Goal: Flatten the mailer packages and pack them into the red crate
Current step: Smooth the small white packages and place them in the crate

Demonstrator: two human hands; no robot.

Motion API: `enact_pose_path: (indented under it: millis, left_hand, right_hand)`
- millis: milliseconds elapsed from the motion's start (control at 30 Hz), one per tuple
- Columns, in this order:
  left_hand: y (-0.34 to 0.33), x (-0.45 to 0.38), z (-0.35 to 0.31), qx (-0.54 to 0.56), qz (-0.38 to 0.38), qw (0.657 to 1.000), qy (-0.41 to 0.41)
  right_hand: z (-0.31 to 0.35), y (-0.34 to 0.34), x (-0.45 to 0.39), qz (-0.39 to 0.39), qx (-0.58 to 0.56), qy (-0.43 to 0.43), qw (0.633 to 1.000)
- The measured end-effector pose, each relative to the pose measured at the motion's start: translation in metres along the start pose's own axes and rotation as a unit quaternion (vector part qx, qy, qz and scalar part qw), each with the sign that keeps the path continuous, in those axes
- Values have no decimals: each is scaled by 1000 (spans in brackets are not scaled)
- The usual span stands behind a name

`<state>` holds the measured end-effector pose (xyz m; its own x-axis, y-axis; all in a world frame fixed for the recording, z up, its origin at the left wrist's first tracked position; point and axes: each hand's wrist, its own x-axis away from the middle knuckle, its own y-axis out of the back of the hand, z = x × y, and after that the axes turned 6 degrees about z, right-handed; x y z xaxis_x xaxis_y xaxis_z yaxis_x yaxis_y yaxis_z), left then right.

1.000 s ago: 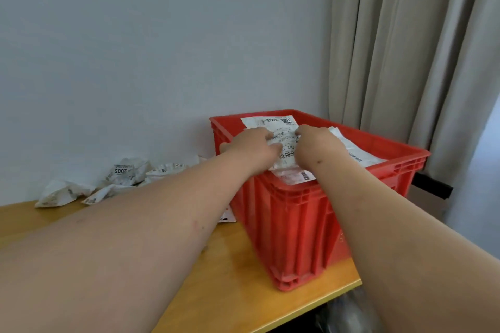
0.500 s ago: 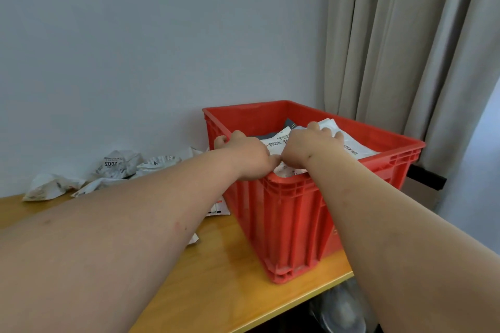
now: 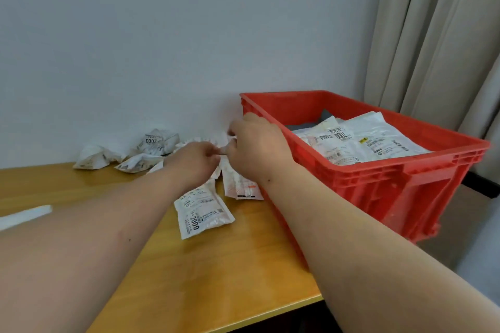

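The red crate stands on the right end of the wooden table, with several flattened white mailers lying inside it. My left hand and my right hand meet just left of the crate, over the table. Their fingers are curled and pinch the top end of a white mailer with red print, whose lower end rests on the table against the crate wall. Another white mailer marked 2009 lies flat just in front of my left hand.
Several crumpled mailers are heaped against the white wall at the back left. A white strip lies at the table's left edge. A beige curtain hangs behind the crate. The table's front edge runs close below the crate.
Both hands left the inside of the crate and moved left to the mailers on the table. The mailer they pressed stays flat in the crate. The view swung left and down.
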<state>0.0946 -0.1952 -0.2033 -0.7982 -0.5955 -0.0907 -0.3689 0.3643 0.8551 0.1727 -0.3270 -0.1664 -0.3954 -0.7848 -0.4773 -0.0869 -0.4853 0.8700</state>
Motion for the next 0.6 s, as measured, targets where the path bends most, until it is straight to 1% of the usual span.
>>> enact_pose_path:
  millis: [67, 133, 200, 233, 300, 400, 500, 600]
  left_hand:
    - [-5, 7, 37, -28, 35, 998, 41]
    - [-11, 14, 70, -45, 68, 994, 79]
    - [-18, 18, 94, -58, 104, 987, 106]
    - [-21, 18, 104, -63, 123, 984, 115]
    - [-25, 17, 118, -64, 155, 978, 124]
    - [-29, 12, 127, -47, 175, 976, 122]
    - [-37, 8, 131, -35, 187, 974, 125]
    - [-45, 7, 133, -30, 194, 973, 124]
  right_hand:
    - [11, -36, 3, 113, 12, -18, 993]
    - [14, -72, 8, 214, 15, -48, 976]
    - [16, -103, 11, 293, 12, -82, 952]
    - [17, -116, 11, 317, 8, -97, 944]
    - [22, -134, 9, 334, -12, -126, 934]
    - [25, -155, 2, 345, -49, -170, 922]
    - [27, -170, -2, 365, -58, -178, 912]
    - [31, -178, -3, 356, -75, -179, 914]
